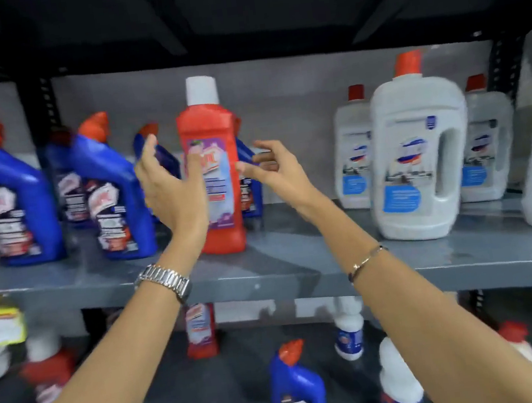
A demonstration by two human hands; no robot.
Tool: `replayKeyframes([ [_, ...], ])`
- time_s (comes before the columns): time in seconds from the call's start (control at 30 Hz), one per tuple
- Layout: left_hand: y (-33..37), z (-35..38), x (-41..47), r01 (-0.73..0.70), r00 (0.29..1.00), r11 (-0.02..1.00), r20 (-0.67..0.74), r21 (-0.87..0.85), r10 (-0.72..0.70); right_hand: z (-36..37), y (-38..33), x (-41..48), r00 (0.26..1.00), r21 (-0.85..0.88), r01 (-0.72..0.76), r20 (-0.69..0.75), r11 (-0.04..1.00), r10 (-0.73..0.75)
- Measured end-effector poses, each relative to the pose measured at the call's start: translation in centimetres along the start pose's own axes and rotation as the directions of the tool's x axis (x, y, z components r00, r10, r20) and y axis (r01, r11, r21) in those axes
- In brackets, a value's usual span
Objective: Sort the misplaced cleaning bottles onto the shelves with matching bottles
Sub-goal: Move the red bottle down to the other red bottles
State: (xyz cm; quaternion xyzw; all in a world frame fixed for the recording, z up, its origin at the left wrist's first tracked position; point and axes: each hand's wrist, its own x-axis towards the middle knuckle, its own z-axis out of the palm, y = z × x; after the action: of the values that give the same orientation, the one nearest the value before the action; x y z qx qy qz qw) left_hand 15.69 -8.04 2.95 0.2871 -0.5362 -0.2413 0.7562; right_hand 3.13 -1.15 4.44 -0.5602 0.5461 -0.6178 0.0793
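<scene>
Standing upright on the grey shelf [266, 268], the red bottle [212, 174] crowds blue bottles [109, 193]; white jugs [420, 162] stand rightward. Left hand [168, 183] and right hand [273, 167] flank it, fingers spread, empty.

Even, fairly bright indoor light; dark ceiling above. Motion blur throughout, labels unreadable. Soft glare on grey shelf [299, 264]. Wide-angle bending at edges.

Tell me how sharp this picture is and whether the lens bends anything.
Head view: soft motion blur throughout, labels unreadable on the red white-capped bottle; the grey metal shelf edge bows from wide-angle distortion; dim under the upper shelf; the left hand and right hand are fairly crisp.
</scene>
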Motion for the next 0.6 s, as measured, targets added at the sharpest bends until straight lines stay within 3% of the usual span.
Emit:
replayKeyframes([
  [0.1,-1.8,-1.4,1.6,0.144,0.954,0.988,0.259,0.053,-0.153,3.2,-0.3,0.9,0.996,0.126,-0.067,0.063,0.99,0.059],
  [0.2,-2.8,-2.1,2.7,0.304,0.818,0.95,0.491,0.072,-0.299,4.5,0.0,1.5,0.998,0.18,-0.06,-0.009,0.982,0.063],
  [0.3,-3.2,-3.0,2.3,0.367,0.717,0.928,0.616,0.066,-0.327,4.6,0.4,1.3,0.996,0.178,-0.065,-0.045,0.982,0.074],
  [0.37,-3.5,-3.5,1.8,0.364,0.703,0.929,0.635,0.064,-0.32,4.7,0.3,0.9,0.995,0.189,-0.062,-0.065,0.98,0.076],
  [0.6,-2.8,-7.3,1.2,0.31,0.771,0.951,0.586,-0.003,-0.249,5.8,-2.5,-2.1,0.996,0.261,-0.012,-0.082,0.965,0.034],
])
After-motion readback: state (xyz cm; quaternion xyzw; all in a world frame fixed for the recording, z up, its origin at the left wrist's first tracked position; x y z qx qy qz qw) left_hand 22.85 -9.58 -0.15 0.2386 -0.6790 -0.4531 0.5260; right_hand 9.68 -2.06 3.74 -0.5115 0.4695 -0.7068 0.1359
